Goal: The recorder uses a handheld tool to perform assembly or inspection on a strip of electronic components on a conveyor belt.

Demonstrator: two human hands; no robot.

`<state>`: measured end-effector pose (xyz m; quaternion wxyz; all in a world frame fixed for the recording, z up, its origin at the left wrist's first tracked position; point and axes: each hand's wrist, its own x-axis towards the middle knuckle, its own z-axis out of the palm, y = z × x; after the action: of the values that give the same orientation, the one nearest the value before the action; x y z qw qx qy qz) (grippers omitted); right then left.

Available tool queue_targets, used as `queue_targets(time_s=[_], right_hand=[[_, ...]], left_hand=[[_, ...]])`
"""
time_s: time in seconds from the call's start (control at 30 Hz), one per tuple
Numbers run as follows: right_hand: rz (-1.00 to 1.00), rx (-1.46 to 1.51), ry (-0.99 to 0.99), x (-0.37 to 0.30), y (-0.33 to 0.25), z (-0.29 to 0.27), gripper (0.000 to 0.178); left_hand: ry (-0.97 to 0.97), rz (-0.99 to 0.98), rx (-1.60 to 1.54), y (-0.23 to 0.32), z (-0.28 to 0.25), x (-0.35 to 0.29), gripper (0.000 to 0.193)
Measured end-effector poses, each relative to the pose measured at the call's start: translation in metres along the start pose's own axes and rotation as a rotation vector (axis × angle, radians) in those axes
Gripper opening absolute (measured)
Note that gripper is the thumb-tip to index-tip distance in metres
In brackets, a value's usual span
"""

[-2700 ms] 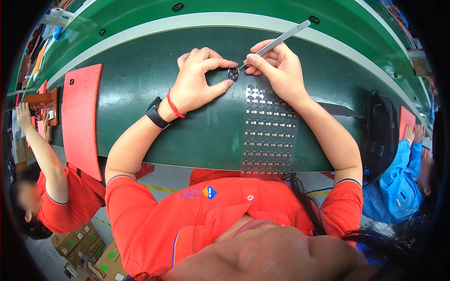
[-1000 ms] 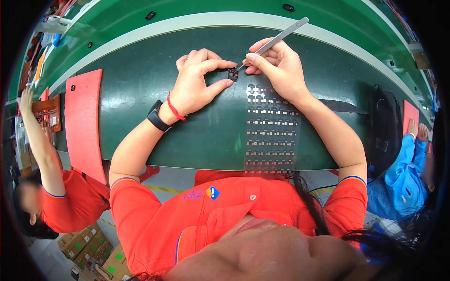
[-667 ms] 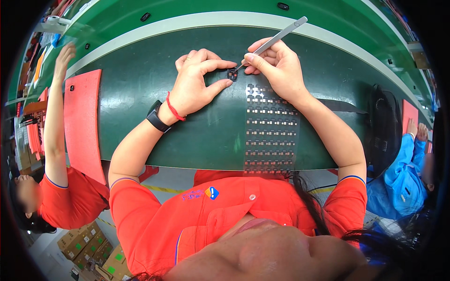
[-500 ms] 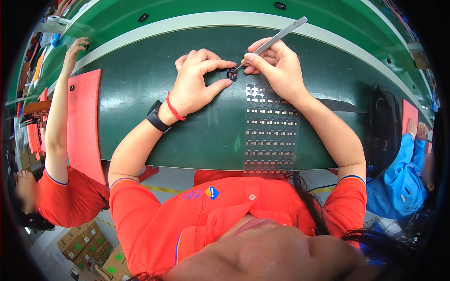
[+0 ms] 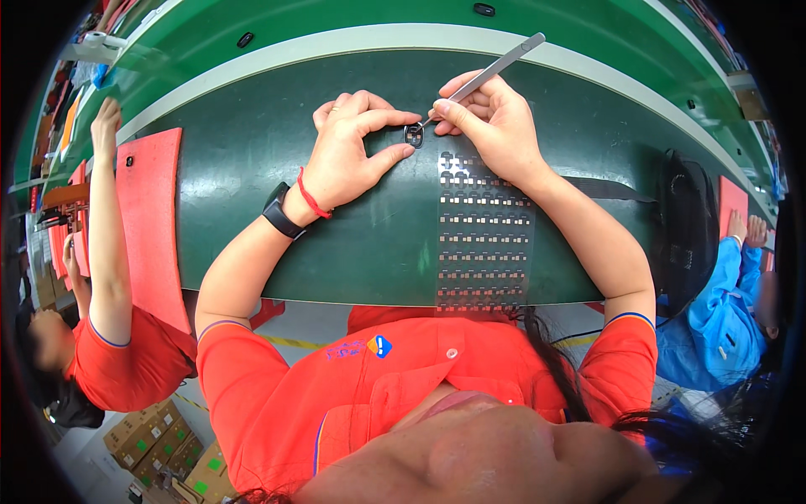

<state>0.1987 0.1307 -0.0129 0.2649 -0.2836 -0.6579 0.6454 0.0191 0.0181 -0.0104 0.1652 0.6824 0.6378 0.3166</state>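
My left hand [image 5: 351,153] pinches a small black oval part [image 5: 414,137] between thumb and forefinger on the dark green work surface. Pale little squares show inside the part. With my right hand [image 5: 501,126] I grip steel tweezers [image 5: 497,69] like a pen, their tips down at the part. Below my right hand lies a clear sheet [image 5: 484,228] with rows of small dark pieces, each with pale squares; its upper right corner runs under my right wrist. Whether the tweezer tips hold a piece is too small to tell.
Beyond the white rail [image 5: 369,35] runs a green belt with black oval parts, one [image 5: 484,9] at the top. A red mat [image 5: 153,227] lies left, a black bag [image 5: 688,227] right. A co-worker's arm [image 5: 107,218] reaches forward at left; a blue-sleeved person [image 5: 714,311] sits right.
The black parts on the green belt have shifted left. The left co-worker's hand has moved left and back from the belt. My hands stay almost where they were, tweezers still at the part.
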Motion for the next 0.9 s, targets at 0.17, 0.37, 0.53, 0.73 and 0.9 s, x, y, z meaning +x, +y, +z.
queue_targets(time_s=[0.17, 0.37, 0.53, 0.73, 0.9], right_hand=[[-0.029, -0.037, 0.001, -0.0007, 0.0005, -0.0003, 0.019], [-0.112, -0.047, 0.002, -0.0032, 0.0029, 0.0018, 0.018], [-0.15, -0.107, -0.034, -0.0056, -0.0025, 0.0007, 0.017], [-0.165, -0.183, -0.084, -0.0016, -0.0052, -0.0032, 0.017], [-0.244, -0.186, -0.138, 0.0009, -0.0044, -0.0038, 0.015]], left_hand=[[-0.002, 0.009, 0.0, 0.0, -0.0002, 0.0013, 0.03], [0.044, 0.076, -0.012, 0.005, -0.0022, 0.0037, 0.03], [0.01, 0.208, -0.01, 0.004, -0.0058, 0.0039, 0.027], [-0.017, 0.249, -0.037, 0.0013, -0.0067, 0.0047, 0.046], [-0.023, 0.184, -0.092, 0.0031, -0.0067, 0.0039, 0.053]])
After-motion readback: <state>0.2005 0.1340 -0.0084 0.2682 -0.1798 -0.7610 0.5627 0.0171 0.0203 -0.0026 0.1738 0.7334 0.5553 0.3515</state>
